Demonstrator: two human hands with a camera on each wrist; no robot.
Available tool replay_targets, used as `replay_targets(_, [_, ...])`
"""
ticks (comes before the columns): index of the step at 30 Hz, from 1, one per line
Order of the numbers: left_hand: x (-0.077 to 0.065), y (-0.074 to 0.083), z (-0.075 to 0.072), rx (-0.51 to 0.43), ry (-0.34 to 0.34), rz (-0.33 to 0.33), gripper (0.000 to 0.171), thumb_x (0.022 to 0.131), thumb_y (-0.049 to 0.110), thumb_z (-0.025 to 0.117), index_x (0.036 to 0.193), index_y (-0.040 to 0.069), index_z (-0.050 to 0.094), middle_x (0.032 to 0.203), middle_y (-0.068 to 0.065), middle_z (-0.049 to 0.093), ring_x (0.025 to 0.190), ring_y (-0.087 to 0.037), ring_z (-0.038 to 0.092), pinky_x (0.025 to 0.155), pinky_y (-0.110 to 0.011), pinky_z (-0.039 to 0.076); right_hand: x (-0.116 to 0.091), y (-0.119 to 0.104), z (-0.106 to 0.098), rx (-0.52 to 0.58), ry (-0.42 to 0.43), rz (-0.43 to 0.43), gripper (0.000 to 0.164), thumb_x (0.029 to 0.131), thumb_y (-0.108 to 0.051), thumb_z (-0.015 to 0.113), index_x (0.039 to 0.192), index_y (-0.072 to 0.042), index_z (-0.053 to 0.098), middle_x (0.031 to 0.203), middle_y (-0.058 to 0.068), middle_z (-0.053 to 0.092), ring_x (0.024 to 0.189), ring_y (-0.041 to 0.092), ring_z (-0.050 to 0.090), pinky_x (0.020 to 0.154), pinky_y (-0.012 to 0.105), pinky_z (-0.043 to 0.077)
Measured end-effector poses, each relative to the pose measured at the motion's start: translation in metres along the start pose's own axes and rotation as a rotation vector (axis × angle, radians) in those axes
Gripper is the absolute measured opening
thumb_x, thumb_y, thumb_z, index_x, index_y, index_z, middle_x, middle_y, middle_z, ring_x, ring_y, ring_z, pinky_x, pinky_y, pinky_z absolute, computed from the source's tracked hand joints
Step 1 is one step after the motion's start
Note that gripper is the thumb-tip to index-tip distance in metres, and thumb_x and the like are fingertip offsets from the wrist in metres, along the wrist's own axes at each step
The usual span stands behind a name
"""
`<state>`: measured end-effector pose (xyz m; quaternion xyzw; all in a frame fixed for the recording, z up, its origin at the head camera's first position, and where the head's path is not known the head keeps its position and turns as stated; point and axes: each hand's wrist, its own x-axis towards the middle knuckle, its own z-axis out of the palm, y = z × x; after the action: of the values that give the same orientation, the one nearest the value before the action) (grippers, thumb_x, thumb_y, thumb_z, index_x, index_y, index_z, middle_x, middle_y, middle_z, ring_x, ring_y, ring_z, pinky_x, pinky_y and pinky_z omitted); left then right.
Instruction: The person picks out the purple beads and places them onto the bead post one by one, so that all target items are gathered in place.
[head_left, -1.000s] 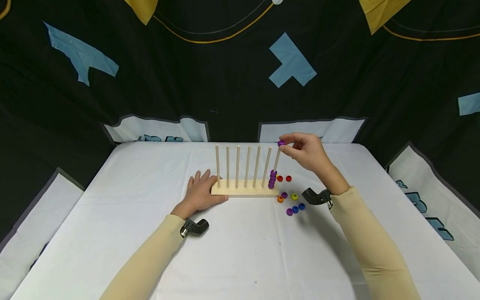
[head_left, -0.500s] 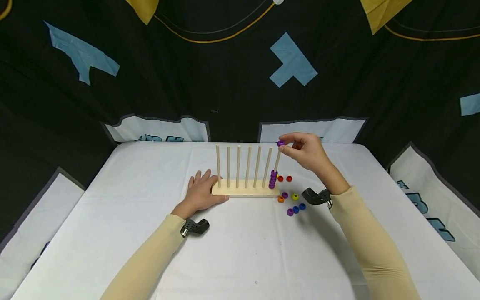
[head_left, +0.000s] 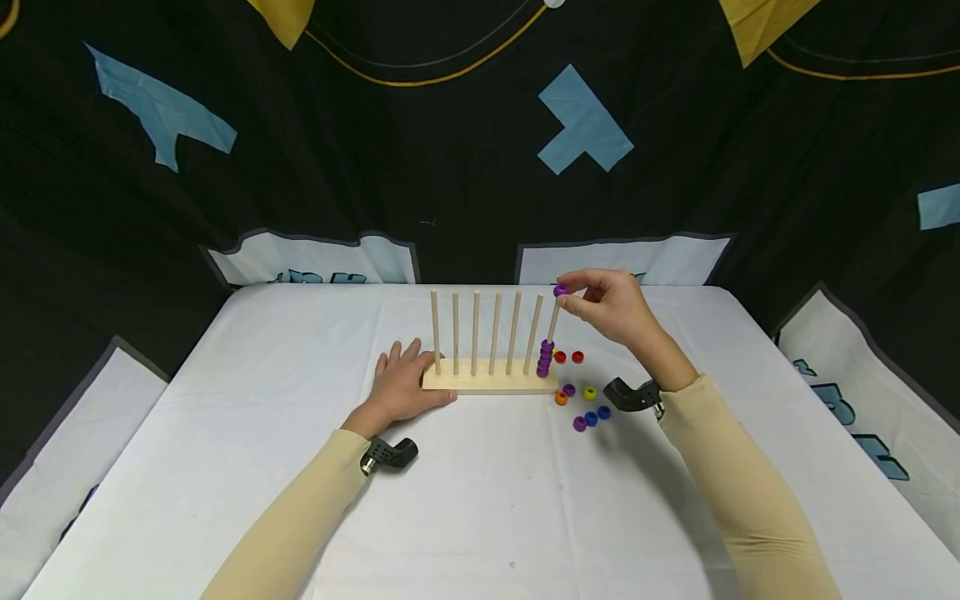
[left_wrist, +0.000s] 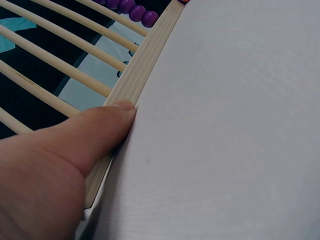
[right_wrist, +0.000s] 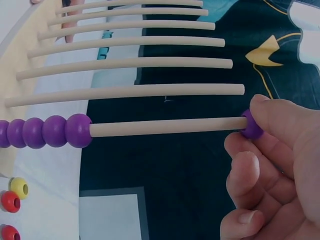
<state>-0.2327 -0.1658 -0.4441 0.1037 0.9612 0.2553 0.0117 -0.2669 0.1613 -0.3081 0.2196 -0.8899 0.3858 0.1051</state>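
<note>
A pale wooden peg stand (head_left: 491,382) with a row of upright rods is on the white table. My left hand (head_left: 401,387) grips its left end, thumb (left_wrist: 112,120) along the front face and the other fingers spread behind. At the top of the rightmost rod (right_wrist: 170,127), my right hand (head_left: 607,304) pinches a purple bead (right_wrist: 253,124) between thumb and fingers. The rod's tip sits at the bead, its end hidden by the bead. Lower on that rod, several purple beads (head_left: 544,360) are stacked against the base. The other rods carry no beads.
Loose beads lie right of the stand: red (head_left: 577,357), yellow (head_left: 589,392), orange (head_left: 561,398), blue (head_left: 603,412) and purple (head_left: 580,423). Another yellow bead (right_wrist: 19,188) is partly hidden behind the stack in the head view. A dark curtain (head_left: 450,183) hangs behind the table (head_left: 450,517).
My right hand has come down very slightly with the purple bead at the rod's tip. My left hand and the stand have stayed in place.
</note>
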Motion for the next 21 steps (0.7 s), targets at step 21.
replay_targets(21, [-0.001,0.000,0.000,-0.012,0.001,0.009,0.076,0.085,0.048,0.075,0.146,0.008,0.053,0.165,-0.029,0.027,0.154,-0.057,0.009,0.122,-0.072,0.007,-0.007,0.011,0.000,0.020,0.004,0.015,0.026,0.096,-0.017,0.071,0.116,-0.001,0.074,0.111,0.017,0.076,0.062,0.018,0.057,0.055,0.022,0.048])
